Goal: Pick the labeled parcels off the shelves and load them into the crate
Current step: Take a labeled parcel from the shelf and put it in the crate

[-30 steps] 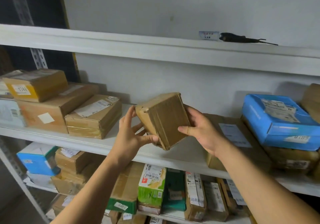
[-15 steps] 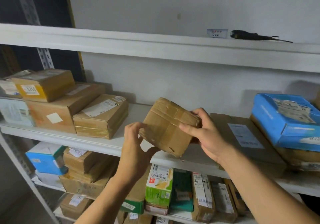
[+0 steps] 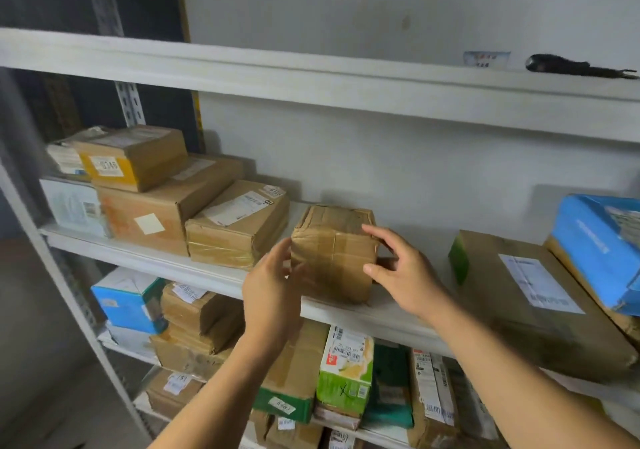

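A small taped brown parcel [image 3: 332, 251] stands on the middle shelf [image 3: 214, 272], with no label showing on its visible faces. My left hand [image 3: 273, 289] is at the parcel's left side with fingers loosely spread, a little blurred, touching it or just off it. My right hand [image 3: 401, 272] is at its right side, fingers relaxed and opening away, thumb near the front corner. Neither hand grips it. No crate is in view.
Labeled brown parcels [image 3: 239, 223] are stacked at the shelf's left. A large flat box [image 3: 533, 296] and a blue parcel [image 3: 599, 247] lie to the right. Several parcels [image 3: 346, 369] fill the lower shelf. A black tool [image 3: 575, 67] lies on the top shelf.
The parcel, held tilted in both hands above the shelf, has been set down upright on the middle shelf. Both hands have loosened their hold. The view has shifted left.
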A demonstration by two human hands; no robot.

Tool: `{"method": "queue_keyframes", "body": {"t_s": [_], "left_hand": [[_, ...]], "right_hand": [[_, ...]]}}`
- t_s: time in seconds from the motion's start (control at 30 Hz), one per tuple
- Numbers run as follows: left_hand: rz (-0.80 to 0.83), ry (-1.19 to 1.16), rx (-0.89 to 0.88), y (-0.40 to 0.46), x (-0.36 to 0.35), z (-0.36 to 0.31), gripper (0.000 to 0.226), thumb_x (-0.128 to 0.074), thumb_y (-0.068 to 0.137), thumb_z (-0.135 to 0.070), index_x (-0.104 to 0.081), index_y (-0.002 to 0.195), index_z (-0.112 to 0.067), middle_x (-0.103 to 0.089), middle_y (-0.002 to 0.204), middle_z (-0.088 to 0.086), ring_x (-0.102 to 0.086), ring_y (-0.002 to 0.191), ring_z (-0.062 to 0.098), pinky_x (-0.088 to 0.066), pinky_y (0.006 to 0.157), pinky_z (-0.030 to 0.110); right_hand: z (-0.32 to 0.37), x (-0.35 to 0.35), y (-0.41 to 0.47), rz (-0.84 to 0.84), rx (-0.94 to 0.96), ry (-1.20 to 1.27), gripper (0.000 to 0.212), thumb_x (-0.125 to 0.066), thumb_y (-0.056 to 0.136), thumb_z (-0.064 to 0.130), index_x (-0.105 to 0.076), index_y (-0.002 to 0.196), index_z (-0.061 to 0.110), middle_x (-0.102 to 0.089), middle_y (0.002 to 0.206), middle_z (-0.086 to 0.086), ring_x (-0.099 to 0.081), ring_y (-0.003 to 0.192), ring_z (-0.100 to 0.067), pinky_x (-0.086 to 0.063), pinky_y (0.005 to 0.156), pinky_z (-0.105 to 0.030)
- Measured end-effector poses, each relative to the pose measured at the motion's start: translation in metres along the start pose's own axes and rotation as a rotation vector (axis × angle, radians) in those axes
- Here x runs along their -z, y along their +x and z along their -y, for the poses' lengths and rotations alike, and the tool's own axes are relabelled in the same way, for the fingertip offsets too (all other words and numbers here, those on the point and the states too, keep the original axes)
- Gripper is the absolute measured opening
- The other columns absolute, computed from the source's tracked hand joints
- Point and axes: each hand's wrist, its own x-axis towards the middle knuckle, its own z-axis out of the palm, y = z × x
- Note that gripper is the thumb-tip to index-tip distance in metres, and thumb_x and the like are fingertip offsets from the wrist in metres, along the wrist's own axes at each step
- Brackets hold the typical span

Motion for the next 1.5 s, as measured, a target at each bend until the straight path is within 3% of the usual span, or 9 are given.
{"method": "queue_keyframes", "body": {"t_s": [0.17,0.37,0.57,0.73,0.87,1.17,1.27,1.37,1.5], "left_hand": [[-0.112,0.039,0.089,0.030,0.030,0.031,0.025,-0.075,0.095,-0.017,-0.073,0.120,-0.020,-0.075,0.104,-0.003,-0.071,0.096,0.018,-0.059,0.086,0.038],[-0.112,0.009,0.113,0.042,0.037,0.042,0.023,-0.074,0.096,-0.016,-0.073,0.118,-0.021,-0.071,0.102,-0.009,-0.071,0.097,0.015,-0.058,0.089,0.036],[-0.134,0.061,-0.091,0.014,0.011,0.010,0.034,-0.078,0.095,-0.026,-0.067,0.126,-0.017,-0.059,0.120,0.000,-0.062,0.095,0.015,-0.055,0.081,0.035],[0.167,-0.039,-0.298,-0.012,-0.047,-0.034,0.023,-0.081,0.091,-0.018,-0.074,0.114,-0.018,-0.068,0.104,-0.006,-0.068,0.079,0.007,-0.060,0.072,0.026],[0.394,-0.095,-0.361,-0.034,-0.107,-0.081,0.036,-0.081,0.093,-0.029,-0.073,0.127,-0.023,-0.071,0.118,-0.006,-0.070,0.092,0.005,-0.054,0.076,0.009],[0.676,-0.103,-0.357,-0.072,-0.175,-0.147,0.075,-0.067,0.089,-0.069,-0.053,0.149,-0.028,-0.054,0.148,0.003,-0.065,0.122,0.023,-0.059,0.100,0.042],[0.765,-0.076,-0.269,-0.082,-0.174,-0.152,0.077,-0.064,0.093,-0.067,-0.040,0.157,-0.031,-0.060,0.145,0.005,-0.066,0.121,0.026,-0.054,0.096,0.029],[0.793,-0.087,-0.193,-0.088,-0.173,-0.153,0.067,-0.060,0.101,-0.057,-0.035,0.159,-0.035,-0.070,0.135,0.003,-0.070,0.114,0.022,-0.051,0.086,0.020],[0.727,-0.340,0.075,-0.072,-0.159,-0.141,0.067,-0.070,0.100,-0.043,-0.039,0.158,-0.038,-0.068,0.138,-0.007,-0.069,0.118,0.014,-0.057,0.104,0.036]], "right_hand": [[0.014,-0.064,0.026,-0.077,0.044,0.068,0.074,-0.079,0.094,0.014,-0.051,0.144,0.061,-0.055,0.153,0.016,-0.048,0.143,-0.006,-0.047,0.116,-0.031],[0.015,-0.078,0.034,-0.055,0.052,0.047,0.072,-0.076,0.097,0.016,-0.047,0.151,0.055,-0.051,0.153,0.021,-0.041,0.134,0.009,-0.034,0.096,-0.001],[0.015,-0.054,0.009,-0.090,0.014,-0.021,0.073,-0.074,0.099,0.023,-0.039,0.156,0.052,-0.049,0.151,0.019,-0.055,0.131,-0.002,-0.050,0.101,-0.023],[0.003,0.022,-0.042,-0.356,0.050,-0.362,0.050,-0.072,0.100,0.023,-0.058,0.147,0.027,-0.065,0.131,0.009,-0.061,0.114,-0.006,-0.051,0.099,-0.021],[-0.015,0.093,-0.088,-0.420,-0.082,-0.724,0.046,-0.064,0.103,0.036,-0.058,0.147,0.022,-0.058,0.147,0.003,-0.049,0.137,-0.019,-0.043,0.115,-0.037],[-0.068,0.159,-0.167,-0.567,-0.355,-1.039,0.072,-0.037,0.101,0.069,-0.066,0.137,0.014,-0.062,0.139,-0.004,-0.050,0.120,-0.029,-0.052,0.097,-0.048],[-0.081,0.146,-0.178,-0.620,-0.393,-0.970,0.075,-0.037,0.102,0.070,-0.058,0.147,0.014,-0.049,0.146,-0.010,-0.048,0.125,-0.031,-0.052,0.100,-0.046],[-0.081,0.135,-0.175,-0.668,-0.399,-0.688,0.075,-0.051,0.097,0.069,-0.051,0.151,0.017,-0.038,0.148,-0.007,-0.048,0.131,-0.026,-0.046,0.090,-0.022],[-0.076,0.132,-0.166,-0.677,-0.397,-0.186,0.087,-0.082,0.084,0.053,-0.041,0.155,0.024,-0.044,0.141,0.006,-0.049,0.125,-0.008,-0.037,0.083,-0.002]]}}
